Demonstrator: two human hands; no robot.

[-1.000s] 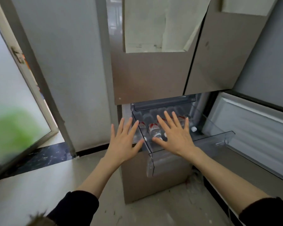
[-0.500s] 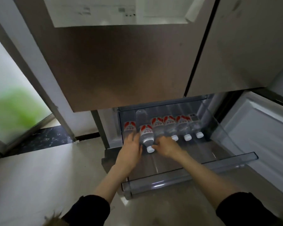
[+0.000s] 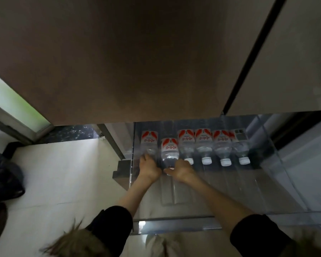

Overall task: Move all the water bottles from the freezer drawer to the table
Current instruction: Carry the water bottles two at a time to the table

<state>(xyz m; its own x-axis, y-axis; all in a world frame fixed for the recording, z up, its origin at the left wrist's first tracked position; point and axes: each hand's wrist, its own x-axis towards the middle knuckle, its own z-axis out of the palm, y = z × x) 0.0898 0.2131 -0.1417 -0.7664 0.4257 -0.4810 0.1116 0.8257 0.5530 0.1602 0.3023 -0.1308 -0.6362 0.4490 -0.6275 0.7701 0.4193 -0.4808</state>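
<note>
Water bottles [image 3: 204,143] lie in a row in the clear freezer drawer [image 3: 278,184].
Left hand [image 3: 149,166] grips the drawer's leftmost bottle [image 3: 149,143]; right hand [image 3: 182,170] closes around the second bottle [image 3: 169,153] beside it.

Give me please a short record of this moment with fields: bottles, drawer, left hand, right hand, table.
bottles: six water bottles lying in a row, caps toward the person
drawer: clear freezer drawer pulled open
left hand: left hand closed on the neck of the leftmost bottle
right hand: right hand at the cap end of the second bottle, which sits forward of the row; grip unclear
untouched: four bottles on the right
table: not in view
</note>
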